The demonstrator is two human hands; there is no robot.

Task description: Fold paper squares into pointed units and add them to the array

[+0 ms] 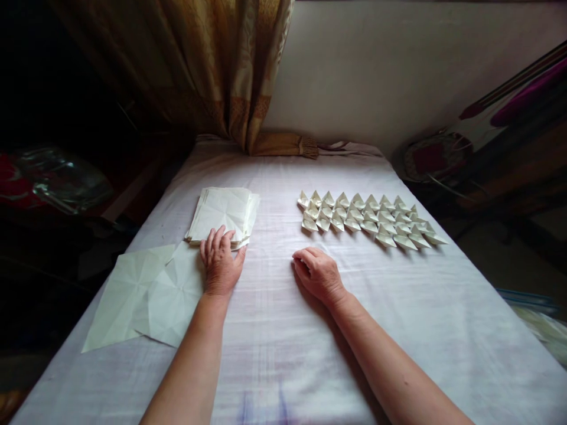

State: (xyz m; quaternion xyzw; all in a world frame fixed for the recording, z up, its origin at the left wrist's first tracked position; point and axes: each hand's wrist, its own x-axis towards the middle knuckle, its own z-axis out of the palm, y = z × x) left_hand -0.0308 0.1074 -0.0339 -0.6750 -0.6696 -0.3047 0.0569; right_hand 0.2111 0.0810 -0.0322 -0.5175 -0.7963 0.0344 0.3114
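My left hand lies flat with fingers stretched out, its fingertips on the near edge of a stack of creased white paper sheets. My right hand rests on the white cloth with fingers curled loosely inward, and nothing shows in it. Beyond the right hand stand several small folded white paper boats in neat rows. Two unfolded creased sheets lie overlapping to the left of my left forearm.
A white cloth covers the table. A brown curtain hangs at the far edge against a pale wall. Dark clutter sits off the table on both sides.
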